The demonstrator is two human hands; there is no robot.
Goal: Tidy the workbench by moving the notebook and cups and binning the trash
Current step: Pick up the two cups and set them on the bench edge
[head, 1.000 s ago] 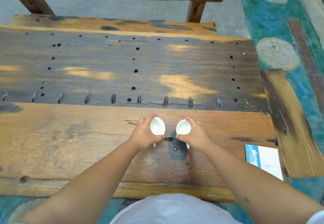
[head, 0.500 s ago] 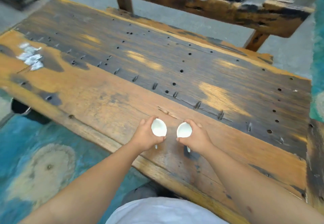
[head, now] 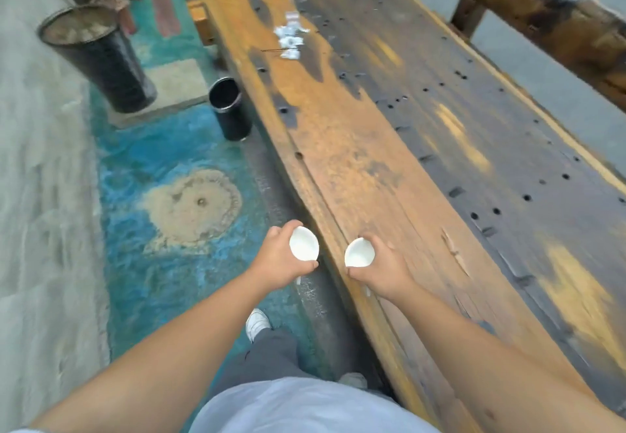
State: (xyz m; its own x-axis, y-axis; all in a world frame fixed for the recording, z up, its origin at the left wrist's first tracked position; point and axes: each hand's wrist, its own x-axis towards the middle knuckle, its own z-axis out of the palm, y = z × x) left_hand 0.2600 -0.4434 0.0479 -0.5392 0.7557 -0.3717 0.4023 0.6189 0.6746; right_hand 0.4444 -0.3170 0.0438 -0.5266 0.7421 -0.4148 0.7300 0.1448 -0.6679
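My left hand point(head: 276, 259) grips a small white cup point(head: 304, 243), held in the air over the floor just left of the workbench edge. My right hand point(head: 382, 264) grips a second white cup point(head: 359, 253) above the bench's near left edge. Both cups look empty. The long wooden workbench point(head: 423, 134) runs away to the upper right. White scraps of trash point(head: 289, 37) lie on it near its far end. A black cylindrical bin point(head: 230, 108) stands on the floor beside the bench's left side. The notebook is out of view.
A larger dark pot filled with sandy material point(head: 98, 56) stands on a stone slab farther left. A wooden bench point(head: 548, 8) lies beyond the workbench at upper right. My white shoe point(head: 256, 324) and grey trousers are below, on the blue-green painted floor.
I have turned left along the bench with both cups lifted off it. My left hand now hangs over the floor. The bin and the trash have come into view; the notebook has left it.
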